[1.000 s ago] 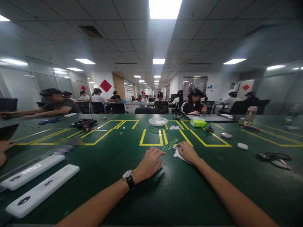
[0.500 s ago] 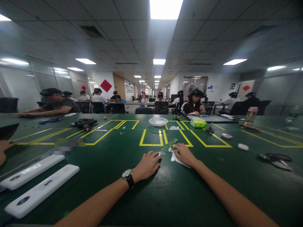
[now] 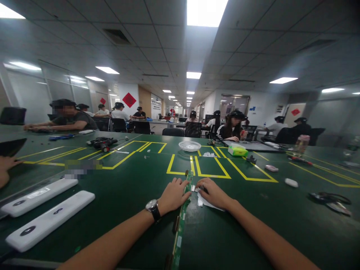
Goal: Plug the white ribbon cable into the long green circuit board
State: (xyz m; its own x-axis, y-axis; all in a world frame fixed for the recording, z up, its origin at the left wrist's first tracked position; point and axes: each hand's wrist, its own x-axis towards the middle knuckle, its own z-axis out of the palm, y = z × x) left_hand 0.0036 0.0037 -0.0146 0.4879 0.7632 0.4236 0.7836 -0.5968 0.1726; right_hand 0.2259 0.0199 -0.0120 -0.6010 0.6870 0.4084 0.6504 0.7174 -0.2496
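Note:
A long, narrow green circuit board (image 3: pixel 181 221) lies lengthwise in front of me, its near end running out of the bottom of the picture. Dark connectors line its left edge. My left hand (image 3: pixel 173 195), with a watch on the wrist, grips it near the far end, thumb and fingers on the board. Just right of the board, my right hand (image 3: pixel 215 193) is closed with curled fingertips; a small dark thing shows between them, too unclear to name. White paper (image 3: pixel 209 202) lies partly under that hand, and a small silvery-white piece sits between its fingertips and the board.
Two white power strips (image 3: pixel 50 221) lie at the left. Farther back stand a white plastic basket (image 3: pixel 189 146) and a green tissue pack (image 3: pixel 237 150). A pink case (image 3: pixel 271 168), a white case (image 3: pixel 291 182) and a black cable (image 3: pixel 329 198) lie right. Co-workers sit around.
The circuit board has swung round and now runs toward me past my left hand; before, only a short slanted piece showed beyond it. My right hand has moved slightly left and down.

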